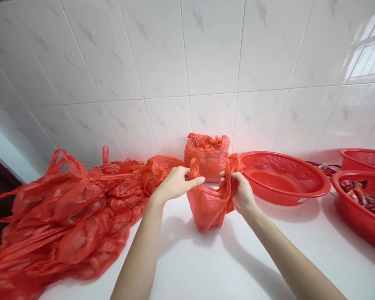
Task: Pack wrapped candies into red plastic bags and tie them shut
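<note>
A thin red plastic bag (208,210) with two handle loops hangs upright between my hands, just above or touching the white tabletop. Something fills its bottom, but the contents cannot be made out. At the bag's left loop, my left hand (176,185) has its thumb laid across the front and its fingers partly hidden behind the plastic. My right hand (243,193) is closed round the right loop, which bunches over the fingers. Directly behind stands a stuffed red bag (206,154) of crumpled plastic, against the wall.
A large heap of tied red bags (78,225) covers the left side of the white table (187,275). To the right sits a red basket (281,175). Farther right, another red basket (359,216) holds small wrapped pieces (367,198). A tiled wall (212,50) closes off the back.
</note>
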A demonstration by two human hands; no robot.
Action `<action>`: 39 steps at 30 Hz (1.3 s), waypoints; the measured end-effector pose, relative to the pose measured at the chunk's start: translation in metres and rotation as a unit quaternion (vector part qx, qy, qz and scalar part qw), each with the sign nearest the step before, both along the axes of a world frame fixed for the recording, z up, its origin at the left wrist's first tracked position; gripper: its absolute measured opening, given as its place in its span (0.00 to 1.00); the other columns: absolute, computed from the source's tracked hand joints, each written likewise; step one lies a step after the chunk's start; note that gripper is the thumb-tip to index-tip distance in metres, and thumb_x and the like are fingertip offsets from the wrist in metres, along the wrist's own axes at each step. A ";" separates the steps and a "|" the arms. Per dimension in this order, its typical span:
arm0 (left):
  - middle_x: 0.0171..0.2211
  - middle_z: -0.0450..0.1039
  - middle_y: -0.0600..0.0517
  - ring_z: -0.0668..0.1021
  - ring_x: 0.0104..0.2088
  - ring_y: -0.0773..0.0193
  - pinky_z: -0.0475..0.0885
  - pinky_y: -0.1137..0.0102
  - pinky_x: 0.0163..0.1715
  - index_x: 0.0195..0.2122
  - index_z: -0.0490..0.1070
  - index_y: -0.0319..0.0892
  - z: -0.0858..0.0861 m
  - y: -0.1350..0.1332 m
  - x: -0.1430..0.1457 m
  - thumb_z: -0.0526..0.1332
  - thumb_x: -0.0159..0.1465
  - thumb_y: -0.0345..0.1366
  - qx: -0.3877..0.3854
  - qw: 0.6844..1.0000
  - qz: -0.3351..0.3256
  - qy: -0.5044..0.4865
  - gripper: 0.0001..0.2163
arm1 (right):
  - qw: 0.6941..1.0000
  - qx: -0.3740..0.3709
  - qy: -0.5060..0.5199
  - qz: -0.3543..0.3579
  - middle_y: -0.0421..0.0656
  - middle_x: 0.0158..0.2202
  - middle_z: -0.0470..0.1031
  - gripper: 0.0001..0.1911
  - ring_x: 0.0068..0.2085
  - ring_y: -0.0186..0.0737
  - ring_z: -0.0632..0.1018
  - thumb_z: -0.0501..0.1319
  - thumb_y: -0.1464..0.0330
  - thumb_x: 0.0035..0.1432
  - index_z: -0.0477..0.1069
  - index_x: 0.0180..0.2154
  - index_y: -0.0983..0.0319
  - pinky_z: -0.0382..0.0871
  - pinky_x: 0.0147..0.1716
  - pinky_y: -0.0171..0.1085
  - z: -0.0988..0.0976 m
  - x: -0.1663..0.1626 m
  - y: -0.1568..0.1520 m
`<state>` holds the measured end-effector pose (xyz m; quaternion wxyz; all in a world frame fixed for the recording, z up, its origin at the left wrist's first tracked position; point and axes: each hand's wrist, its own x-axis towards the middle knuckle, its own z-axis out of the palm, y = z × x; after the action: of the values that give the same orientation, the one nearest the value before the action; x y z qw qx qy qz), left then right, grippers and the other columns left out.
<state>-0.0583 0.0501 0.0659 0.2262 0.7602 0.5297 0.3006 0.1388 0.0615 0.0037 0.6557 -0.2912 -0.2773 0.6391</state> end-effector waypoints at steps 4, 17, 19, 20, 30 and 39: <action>0.21 0.48 0.58 0.54 0.22 0.70 0.49 0.71 0.21 0.22 0.48 0.45 -0.001 0.002 -0.001 0.64 0.58 0.52 -0.005 1.000 0.013 -0.003 0.25 | 1.000 0.002 0.012 -0.002 0.40 0.22 0.75 0.06 0.25 0.34 0.73 0.63 0.66 0.40 0.74 0.21 0.62 0.70 0.26 0.33 0.001 0.000 0.001; 0.20 0.50 0.59 0.57 0.21 0.70 0.51 0.71 0.20 0.21 0.49 0.45 0.003 -0.001 -0.007 0.64 0.58 0.53 -0.007 0.997 0.076 0.008 0.25 | 0.999 0.034 0.013 0.015 0.41 0.22 0.76 0.09 0.26 0.39 0.74 0.63 0.64 0.45 0.67 0.20 0.59 0.72 0.30 0.36 -0.002 0.003 0.003; 0.23 0.62 0.57 0.66 0.25 0.67 0.60 0.71 0.24 0.24 0.61 0.43 0.006 -0.003 -0.011 0.66 0.57 0.53 -0.022 0.999 0.024 -0.013 0.21 | 0.999 0.034 0.015 0.018 0.41 0.22 0.76 0.09 0.26 0.38 0.74 0.63 0.64 0.46 0.66 0.20 0.59 0.72 0.29 0.36 -0.003 0.004 0.004; 0.28 0.69 0.54 0.72 0.29 0.64 0.66 0.71 0.27 0.28 0.68 0.42 0.008 -0.004 -0.014 0.68 0.55 0.53 -0.032 0.999 -0.011 -0.024 0.18 | 0.999 0.034 0.016 0.018 0.41 0.22 0.75 0.09 0.25 0.38 0.74 0.64 0.64 0.46 0.66 0.20 0.59 0.72 0.29 0.35 -0.003 0.004 0.004; 0.46 0.80 0.48 0.79 0.49 0.53 0.74 0.63 0.49 0.43 0.78 0.43 0.008 -0.004 -0.032 0.71 0.55 0.41 -0.116 0.977 -0.175 -0.039 0.15 | 0.999 -0.008 0.043 0.017 0.42 0.21 0.76 0.09 0.26 0.38 0.75 0.63 0.65 0.44 0.66 0.18 0.59 0.73 0.31 0.36 0.001 0.005 0.004; 0.31 0.73 0.52 0.75 0.35 0.60 0.71 0.68 0.36 0.31 0.76 0.40 0.002 -0.001 -0.020 0.67 0.59 0.49 -0.056 0.988 -0.129 -0.056 0.15 | 0.996 0.050 0.025 0.068 0.43 0.25 0.78 0.10 0.31 0.45 0.79 0.64 0.63 0.46 0.66 0.20 0.58 0.75 0.38 0.42 0.013 0.011 -0.005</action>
<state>-0.0783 0.0492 0.0680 0.3349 0.7900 0.4300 0.2807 0.1503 0.0564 0.0166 0.6309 -0.2229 -0.3116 0.6747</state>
